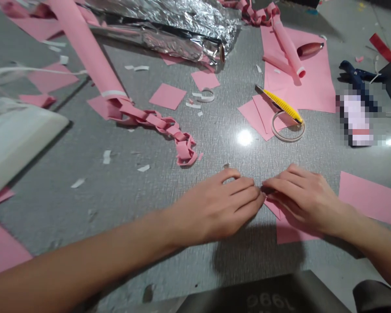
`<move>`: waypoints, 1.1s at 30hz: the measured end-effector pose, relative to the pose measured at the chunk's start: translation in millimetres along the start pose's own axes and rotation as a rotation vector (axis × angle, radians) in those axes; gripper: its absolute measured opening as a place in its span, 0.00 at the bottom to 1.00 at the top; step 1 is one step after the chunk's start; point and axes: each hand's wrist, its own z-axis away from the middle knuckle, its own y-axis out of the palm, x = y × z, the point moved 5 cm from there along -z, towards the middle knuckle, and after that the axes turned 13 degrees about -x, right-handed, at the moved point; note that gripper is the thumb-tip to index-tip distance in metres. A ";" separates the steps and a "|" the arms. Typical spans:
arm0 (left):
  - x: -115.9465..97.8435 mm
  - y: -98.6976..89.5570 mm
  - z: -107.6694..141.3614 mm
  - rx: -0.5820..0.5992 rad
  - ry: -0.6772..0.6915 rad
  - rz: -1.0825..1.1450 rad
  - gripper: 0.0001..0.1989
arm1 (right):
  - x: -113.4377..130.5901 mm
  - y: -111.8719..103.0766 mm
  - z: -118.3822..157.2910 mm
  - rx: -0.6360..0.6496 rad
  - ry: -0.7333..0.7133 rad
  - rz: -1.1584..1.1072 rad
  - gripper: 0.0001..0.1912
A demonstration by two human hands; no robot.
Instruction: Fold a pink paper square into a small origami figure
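Near the front of the grey table, my left hand (pixel 221 204) and my right hand (pixel 301 195) meet at the fingertips. Both are closed in a pinch on a small piece of pink paper (pixel 274 209), and most of it is hidden by the fingers. Under my right hand lies another pink sheet (pixel 288 232), flat on the table. Beyond my left hand a chain of linked pink paper strips (pixel 163 124) runs up to a rolled pink paper tube (pixel 87 52). A yellow box cutter (pixel 282 104) rests past my right hand, beside a ring of tape (pixel 288 140).
Crumpled foil (pixel 169 17) and its roll (pixel 182 45) lie at the back. A pink square (pixel 167 96) and white scraps are scattered mid-table. At the right are a blurred phone (pixel 356 119), dark blue pliers-like tool (pixel 361 84) and pink sheet (pixel 371 198). A white object (pixel 22 134) stands left.
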 end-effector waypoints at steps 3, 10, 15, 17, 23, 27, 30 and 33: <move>2.3 3.7 3.8 0.030 -0.010 0.004 0.20 | 0.6 -8.9 -1.1 -0.032 -0.066 0.043 0.06; 3.3 -0.7 8.8 0.050 -0.078 -0.059 0.16 | 11.3 -12.2 3.2 0.131 -0.252 0.093 0.13; 1.9 -4.4 9.9 0.051 -0.087 -0.053 0.17 | 12.1 -7.4 3.2 0.119 -0.182 0.084 0.12; 1.0 -5.5 10.1 0.044 -0.110 -0.033 0.18 | 12.5 -7.4 3.6 0.105 -0.149 0.058 0.11; 2.5 -4.6 12.3 0.020 -0.255 0.073 0.17 | 15.1 -8.3 5.6 0.092 -0.038 -0.042 0.13; -3.5 -1.7 18.0 0.040 -0.155 0.067 0.18 | 18.3 -9.3 6.3 0.076 -0.057 -0.037 0.12; -4.7 -0.8 20.8 0.028 -0.143 0.053 0.19 | 18.6 -11.6 5.5 0.062 -0.063 -0.036 0.12; -4.0 -0.6 19.5 0.019 -0.180 0.058 0.20 | 18.0 -13.2 5.6 0.060 -0.054 -0.047 0.13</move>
